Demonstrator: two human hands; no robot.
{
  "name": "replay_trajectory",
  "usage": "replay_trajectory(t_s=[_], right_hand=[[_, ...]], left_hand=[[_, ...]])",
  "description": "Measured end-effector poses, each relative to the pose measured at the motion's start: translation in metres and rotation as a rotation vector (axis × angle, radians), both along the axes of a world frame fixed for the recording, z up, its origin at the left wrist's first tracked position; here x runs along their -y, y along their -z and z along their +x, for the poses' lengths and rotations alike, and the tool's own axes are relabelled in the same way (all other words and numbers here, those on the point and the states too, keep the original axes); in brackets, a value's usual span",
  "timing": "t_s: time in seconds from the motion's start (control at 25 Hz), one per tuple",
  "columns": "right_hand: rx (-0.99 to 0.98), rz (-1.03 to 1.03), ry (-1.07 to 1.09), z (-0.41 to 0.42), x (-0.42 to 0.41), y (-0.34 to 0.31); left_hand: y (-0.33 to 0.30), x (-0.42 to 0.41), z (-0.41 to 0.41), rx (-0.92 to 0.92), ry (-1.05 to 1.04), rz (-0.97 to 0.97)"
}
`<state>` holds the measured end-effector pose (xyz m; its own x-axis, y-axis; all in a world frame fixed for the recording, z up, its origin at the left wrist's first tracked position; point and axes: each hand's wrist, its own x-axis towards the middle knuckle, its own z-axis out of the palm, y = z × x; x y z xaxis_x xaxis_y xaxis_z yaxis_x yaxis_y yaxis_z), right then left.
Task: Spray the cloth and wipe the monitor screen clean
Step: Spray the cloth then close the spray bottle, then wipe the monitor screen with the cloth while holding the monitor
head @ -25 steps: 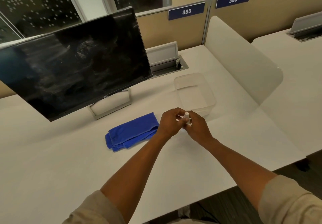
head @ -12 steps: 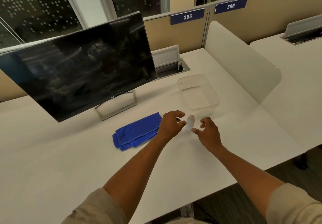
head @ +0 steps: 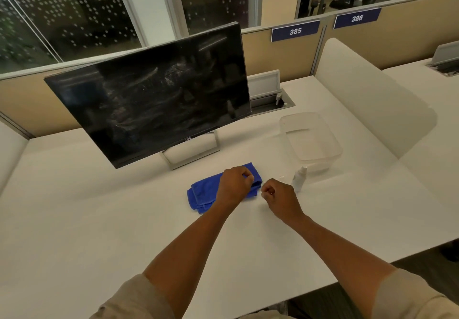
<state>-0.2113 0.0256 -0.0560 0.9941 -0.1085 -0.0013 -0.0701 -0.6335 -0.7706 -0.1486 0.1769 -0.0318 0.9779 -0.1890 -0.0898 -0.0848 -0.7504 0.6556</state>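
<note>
Fingers of the left hand [head: 234, 184] curl on the blue cloth [head: 206, 192] below the smudgy monitor [head: 154, 95], while the right hand [head: 279, 195], curled up empty, sits beside the upright spray bottle [head: 299, 179].

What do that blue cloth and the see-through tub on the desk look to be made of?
The folded blue cloth looks like soft microfibre or terry: matte, fuzzy nap, stitched edges. The clear rectangular tub looks like thin glossy plastic, since the white desk shows through its walls; glass seems unlikely.
</note>
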Motion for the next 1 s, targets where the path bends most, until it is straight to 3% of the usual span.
replay_trajectory(t_s=[0.2, 0.36, 0.56, 1.0], right_hand=[[0.006, 0.013, -0.053, 0.040, -0.027, -0.017], [-0.085, -0.131, -0.058, 0.073, -0.028, -0.017], [-0.263, -0.218, -0.113, 0.105, -0.026, -0.006], [-0.321, -0.308, -0.213, 0.121, -0.021, 0.006]], left_hand=[[0.002, -0.027, 0.013, 0.008, -0.081, -0.008], [0.008, -0.034, 0.021, -0.051, -0.098, 0.041], [0.019, -0.032, 0.017, -0.065, 0.039, 0.118], [0.050, -0.017, -0.003, 0.178, 0.207, 0.407]])
